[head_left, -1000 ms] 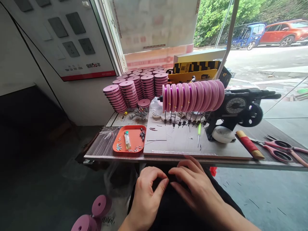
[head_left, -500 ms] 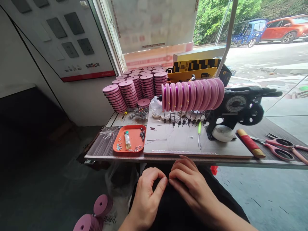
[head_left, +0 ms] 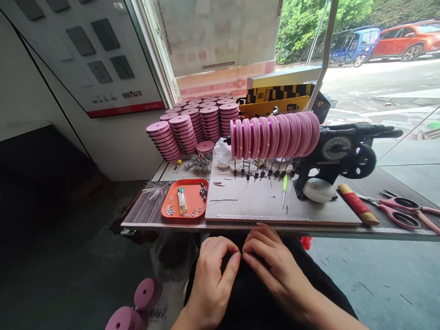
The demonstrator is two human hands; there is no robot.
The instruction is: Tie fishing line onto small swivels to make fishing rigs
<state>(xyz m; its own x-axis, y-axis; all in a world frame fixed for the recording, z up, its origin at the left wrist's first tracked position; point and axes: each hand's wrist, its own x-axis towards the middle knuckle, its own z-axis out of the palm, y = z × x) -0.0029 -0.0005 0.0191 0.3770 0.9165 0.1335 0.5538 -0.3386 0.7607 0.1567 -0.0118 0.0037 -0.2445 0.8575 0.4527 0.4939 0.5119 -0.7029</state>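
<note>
Left hand [head_left: 213, 271]: pinched, contents unclear
Right hand [head_left: 275, 266]: likewise, just beside
Board [head_left: 252, 203]: ahead, lying crosswise, nearer right hand

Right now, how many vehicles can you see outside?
2: a blue three-wheeler at upper right, and a red car just right of it, cut off by the picture's edge. More may be hidden.

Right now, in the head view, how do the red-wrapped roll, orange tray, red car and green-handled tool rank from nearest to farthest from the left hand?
From the left hand:
1. Orange tray, ahead and slightly left.
2. Green-handled tool, ahead and to the right.
3. Red-wrapped roll, farther right.
4. Red car, outdoors at far right.
</note>
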